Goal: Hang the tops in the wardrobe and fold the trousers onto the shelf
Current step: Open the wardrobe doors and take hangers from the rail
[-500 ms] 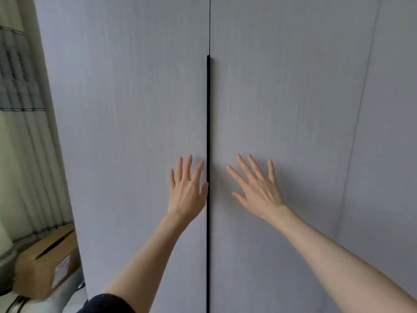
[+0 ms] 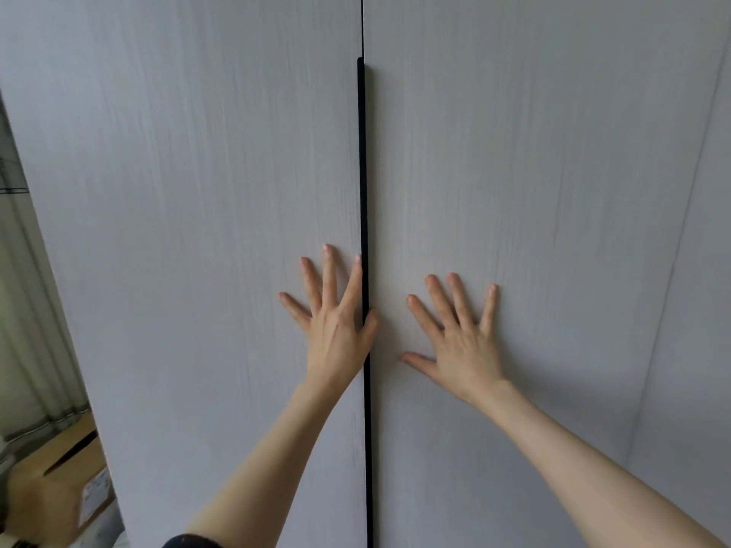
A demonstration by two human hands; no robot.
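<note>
Both palms flat on shut wardrobe doors [image 2: 205,231] — cardboard box [image 2: 59,492] lower left.

The wardrobe doors [image 2: 197,231] in front of me are pale grey with a faint vertical wood-grain streaking, and a thin black strip [image 2: 362,191] runs down the seam between them. Low at my left sits a brown cardboard box [image 2: 51,488] with a white label, beside pale cream-and-grey pleated curtains [image 2: 27,330]. My sleeve [image 2: 190,543] is black.
</note>
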